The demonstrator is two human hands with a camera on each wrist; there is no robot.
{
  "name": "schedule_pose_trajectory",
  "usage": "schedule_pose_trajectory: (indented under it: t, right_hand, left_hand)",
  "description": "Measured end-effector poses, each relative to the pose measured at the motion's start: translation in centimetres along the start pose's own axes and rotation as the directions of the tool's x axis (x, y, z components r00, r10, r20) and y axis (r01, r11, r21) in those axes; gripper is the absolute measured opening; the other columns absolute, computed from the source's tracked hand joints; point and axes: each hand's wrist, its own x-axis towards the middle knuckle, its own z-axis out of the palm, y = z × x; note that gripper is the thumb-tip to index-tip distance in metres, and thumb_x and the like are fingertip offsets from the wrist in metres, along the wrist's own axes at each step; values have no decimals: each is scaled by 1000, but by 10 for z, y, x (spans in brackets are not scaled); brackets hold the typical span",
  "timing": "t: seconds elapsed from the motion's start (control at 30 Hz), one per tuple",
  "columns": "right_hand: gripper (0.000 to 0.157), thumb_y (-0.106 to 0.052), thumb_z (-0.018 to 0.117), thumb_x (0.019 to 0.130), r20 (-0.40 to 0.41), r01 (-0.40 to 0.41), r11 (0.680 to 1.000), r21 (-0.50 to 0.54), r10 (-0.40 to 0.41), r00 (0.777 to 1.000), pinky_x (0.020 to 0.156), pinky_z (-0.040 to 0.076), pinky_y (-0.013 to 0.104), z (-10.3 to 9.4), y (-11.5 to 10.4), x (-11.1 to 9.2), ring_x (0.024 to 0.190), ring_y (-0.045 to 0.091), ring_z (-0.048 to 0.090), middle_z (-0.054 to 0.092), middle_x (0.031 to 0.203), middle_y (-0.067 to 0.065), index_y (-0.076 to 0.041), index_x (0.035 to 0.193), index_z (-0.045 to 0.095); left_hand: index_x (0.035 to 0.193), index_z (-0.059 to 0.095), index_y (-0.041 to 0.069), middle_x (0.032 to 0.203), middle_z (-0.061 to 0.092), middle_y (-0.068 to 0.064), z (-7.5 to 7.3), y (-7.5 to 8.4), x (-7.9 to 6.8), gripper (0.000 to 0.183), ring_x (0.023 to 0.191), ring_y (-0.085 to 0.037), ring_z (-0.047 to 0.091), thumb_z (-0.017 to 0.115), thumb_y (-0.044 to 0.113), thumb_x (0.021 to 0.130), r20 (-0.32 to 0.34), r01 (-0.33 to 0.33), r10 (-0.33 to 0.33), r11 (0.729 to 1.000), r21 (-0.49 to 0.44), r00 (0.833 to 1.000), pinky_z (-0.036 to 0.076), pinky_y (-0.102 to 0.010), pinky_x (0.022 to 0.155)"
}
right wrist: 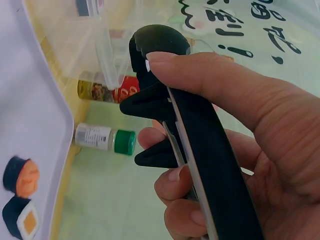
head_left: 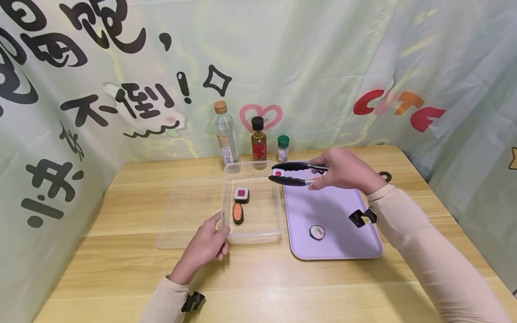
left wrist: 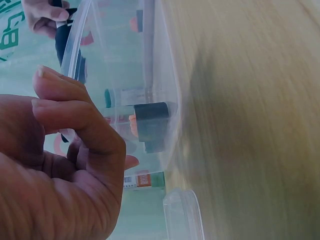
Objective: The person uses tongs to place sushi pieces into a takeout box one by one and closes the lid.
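Note:
My right hand (head_left: 343, 168) grips black-and-silver tongs (head_left: 291, 181) near the container's right rim. Pinched between the tong tips is a toy sushi roll (head_left: 278, 172) with a red centre. At the front left corner of the clear plastic container (head_left: 254, 237), my left hand (head_left: 208, 240) holds the rim, fingers curled in the left wrist view. Inside the container sit a square roll (head_left: 242, 194) with a dark red centre and an orange-topped sushi (head_left: 238, 213). A round roll (head_left: 317, 232) lies on the purple tray (head_left: 335, 249), under the right forearm.
A clear lid (head_left: 186, 215) lies left of the container. Behind stand a tall clear bottle (head_left: 226, 139), a red-labelled bottle (head_left: 259, 146) and a green-capped jar (head_left: 283, 148). The right wrist view shows another orange-topped sushi (right wrist: 22, 176) and an orange-centred roll (right wrist: 21, 218) on the tray.

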Motion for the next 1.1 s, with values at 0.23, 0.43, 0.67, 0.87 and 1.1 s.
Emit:
schedule_pose_trajectory:
  t: [0.23, 0.43, 0.67, 0.87, 1.1]
  right_hand:
    - [62, -24, 91, 71, 32, 56, 998, -26, -55, 998, 63, 48, 32, 7, -15, 11, 61, 12, 61, 76, 105, 13, 3, 123, 71]
    - [57, -23, 92, 70, 67, 87, 993, -74, -82, 994, 73, 52, 36, 16, -27, 21, 82, 16, 66, 73, 116, 13, 0, 119, 75]
    - [55, -18, 91, 70, 125, 117, 988, -96, -104, 987, 77, 53, 38, 29, -39, 29, 86, 20, 65, 73, 119, 11, -2, 120, 75]
    - [56, -20, 91, 72, 170, 98, 987, -125, -76, 982, 86, 56, 39, 41, -48, 35, 106, 25, 68, 72, 122, 8, -4, 122, 74]
    - [37, -21, 92, 69, 205, 144, 972, -187, -104, 973, 66, 51, 31, 54, -54, 42, 75, 14, 58, 75, 97, -2, -12, 104, 82]
  left_hand:
    - [159, 29, 7, 53, 56, -8, 0, 1, 0, 61, 39, -15, 48, 45, 10, 100, 2, -12, 12, 1000, -4, 1000, 36, -26, 36]
    - [160, 28, 7, 53, 56, -8, 0, 1, 1, 62, 39, -15, 48, 44, 11, 100, -1, 1, -1, 1000, 6, 1000, 35, -24, 36]
    - [160, 28, 6, 54, 57, -8, 1, 2, 0, 61, 39, -15, 49, 44, 11, 101, -2, 4, -4, 1000, 21, 1000, 38, -26, 36]
    - [160, 25, 5, 54, 57, -8, 1, 1, 1, 63, 39, -15, 48, 44, 12, 101, -9, 22, -22, 999, 26, 1000, 37, -25, 36]
    - [160, 24, 4, 55, 57, -9, 2, 1, 1, 64, 39, -15, 48, 45, 14, 101, -6, 33, -33, 999, 25, 999, 36, -24, 36]
